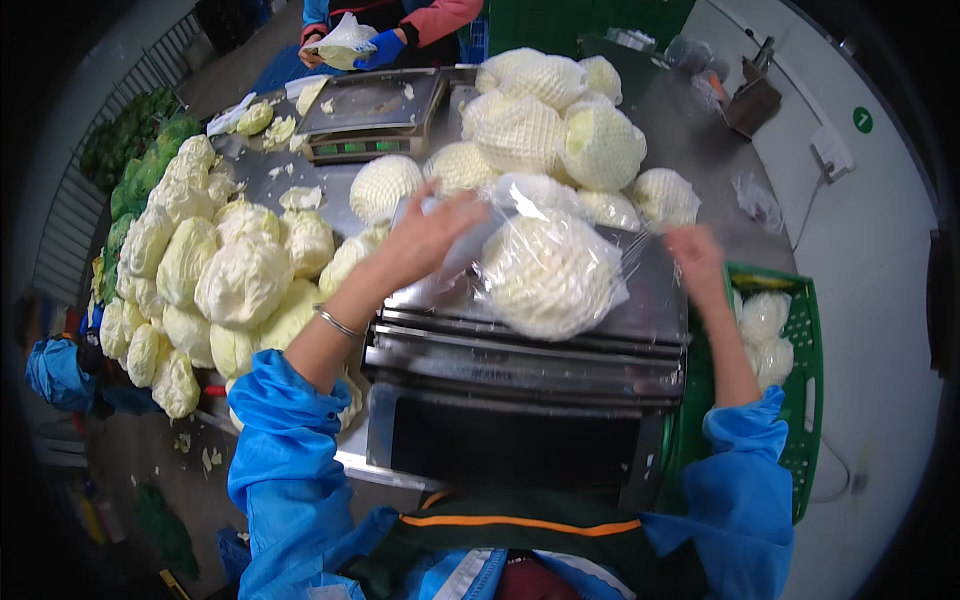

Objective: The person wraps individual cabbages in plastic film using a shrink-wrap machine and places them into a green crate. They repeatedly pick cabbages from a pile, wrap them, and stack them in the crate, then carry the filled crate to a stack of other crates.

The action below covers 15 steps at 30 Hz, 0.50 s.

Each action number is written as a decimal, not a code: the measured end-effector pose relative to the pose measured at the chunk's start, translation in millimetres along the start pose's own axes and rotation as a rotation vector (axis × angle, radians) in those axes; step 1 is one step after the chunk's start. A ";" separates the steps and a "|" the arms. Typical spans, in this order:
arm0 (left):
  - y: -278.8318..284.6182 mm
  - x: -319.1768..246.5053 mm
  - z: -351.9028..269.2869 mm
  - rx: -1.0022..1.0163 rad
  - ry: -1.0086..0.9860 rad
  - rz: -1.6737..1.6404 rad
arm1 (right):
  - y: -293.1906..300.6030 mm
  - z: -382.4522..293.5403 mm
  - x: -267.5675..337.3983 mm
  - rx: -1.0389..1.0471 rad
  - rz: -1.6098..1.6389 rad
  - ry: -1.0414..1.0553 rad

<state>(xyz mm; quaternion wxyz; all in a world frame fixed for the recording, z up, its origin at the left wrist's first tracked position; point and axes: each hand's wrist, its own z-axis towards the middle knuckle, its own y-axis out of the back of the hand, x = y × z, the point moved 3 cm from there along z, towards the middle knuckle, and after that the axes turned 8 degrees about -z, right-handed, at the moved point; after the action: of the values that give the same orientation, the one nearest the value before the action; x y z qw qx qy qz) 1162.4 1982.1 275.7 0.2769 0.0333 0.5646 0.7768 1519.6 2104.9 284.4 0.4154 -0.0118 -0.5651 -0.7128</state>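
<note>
A cabbage in white foam netting lies under clear plastic film on the film-wrapping machine before me. My left hand, blurred, is at the upper left of this cabbage, fingers apart; whether it touches the film is unclear. At the right, my right hand is closed on the stretched end of the clear film. Behind the machine stands a heap of netted cabbages. Bare, pale cabbages are piled to the left of my left forearm.
A green plastic crate with wrapped cabbages stands at the right. A weighing scale sits at the back left, among loose leaves. Across the table, a co-worker's blue-gloved hand and bare hand hold a netted cabbage. Green net sacks lie at the far left.
</note>
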 end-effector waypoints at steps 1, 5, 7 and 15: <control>-20.3 4.6 -3.8 0.091 -0.031 0.008 | -30.9 -3.4 -3.8 0.100 -0.150 0.273; -40.3 0.0 1.9 0.126 0.017 -0.409 | -93.4 -18.7 23.4 0.007 0.065 0.466; -45.1 -0.8 6.1 0.099 0.034 -0.613 | -102.3 -12.4 33.3 0.173 0.490 0.105; -0.9 -77.5 -40.4 0.153 0.129 -0.903 | -43.7 -98.9 57.1 0.517 0.521 -0.129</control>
<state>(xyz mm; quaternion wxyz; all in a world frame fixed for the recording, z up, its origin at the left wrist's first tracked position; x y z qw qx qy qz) 1213.5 1911.3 280.5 0.5486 -0.2441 0.5943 0.5351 1500.5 1991.9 241.7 0.5357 -0.0951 -0.7294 -0.4147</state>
